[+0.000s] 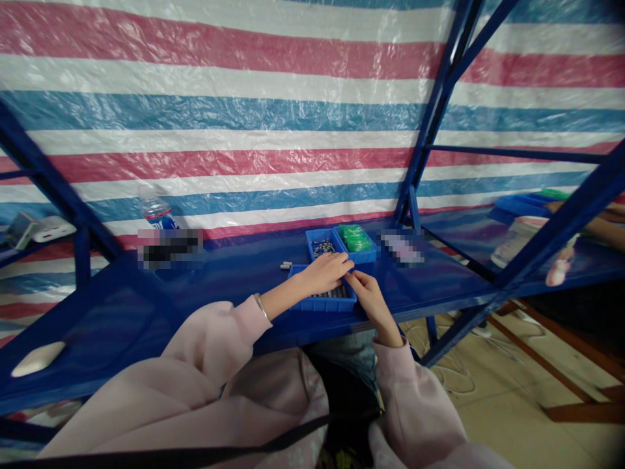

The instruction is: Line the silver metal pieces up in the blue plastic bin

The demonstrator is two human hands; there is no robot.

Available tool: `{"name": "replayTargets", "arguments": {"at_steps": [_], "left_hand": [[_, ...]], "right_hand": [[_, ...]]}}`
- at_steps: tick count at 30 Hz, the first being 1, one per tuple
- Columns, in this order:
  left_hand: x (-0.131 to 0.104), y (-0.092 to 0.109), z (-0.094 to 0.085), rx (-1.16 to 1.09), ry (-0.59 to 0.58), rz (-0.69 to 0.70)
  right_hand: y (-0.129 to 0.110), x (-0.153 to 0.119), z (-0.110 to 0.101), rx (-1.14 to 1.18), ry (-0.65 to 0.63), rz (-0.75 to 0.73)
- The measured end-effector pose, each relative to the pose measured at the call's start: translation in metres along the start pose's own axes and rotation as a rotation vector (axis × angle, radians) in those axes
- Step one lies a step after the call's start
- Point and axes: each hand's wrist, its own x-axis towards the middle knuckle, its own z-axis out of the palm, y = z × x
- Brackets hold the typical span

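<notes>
My left hand (329, 271) is over the near blue tray (325, 304), its fingers pinched together near the tray's right side. Close beside it, my right hand (365, 286) has its thumb and fingertips pressed together at the tray's right edge. Whatever the fingertips hold is too small to make out. Grey pieces lie in the near tray, partly hidden by my left hand. Behind it, a blue bin (317, 236) holds small metal parts (323, 247), and a second bin (371, 255) holds green plastic-wrapped items (355, 238). Two small light pieces (286, 265) lie left of the bins.
A bottle (160, 215) stands at the back left of the blue table (219, 286), near a blurred dark object (170, 249). A white rounded object (39, 359) lies far left. Blue metal posts (430, 124) rise behind. Another person's hands (605, 218) are at the far right.
</notes>
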Motion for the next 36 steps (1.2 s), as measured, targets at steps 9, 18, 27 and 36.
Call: {"name": "replayTargets", "arguments": {"at_steps": [9, 18, 27, 36], "left_hand": [[0.001, 0.004, -0.003, 0.072, -0.013, -0.021], [0.0, 0.004, -0.002, 0.043, -0.011, -0.027], [-0.005, -0.004, -0.008, -0.081, 0.042, -0.054], [-0.039, -0.065, -0.027, -0.212, 0.233, -0.367]], "right_hand": [[0.002, 0.001, 0.001, 0.014, -0.006, 0.01], [0.001, 0.0, 0.001, 0.033, -0.003, 0.013], [-0.001, 0.0, 0.001, 0.005, -0.004, 0.01], [-0.002, 0.0, -0.001, -0.025, -0.001, -0.002]]}}
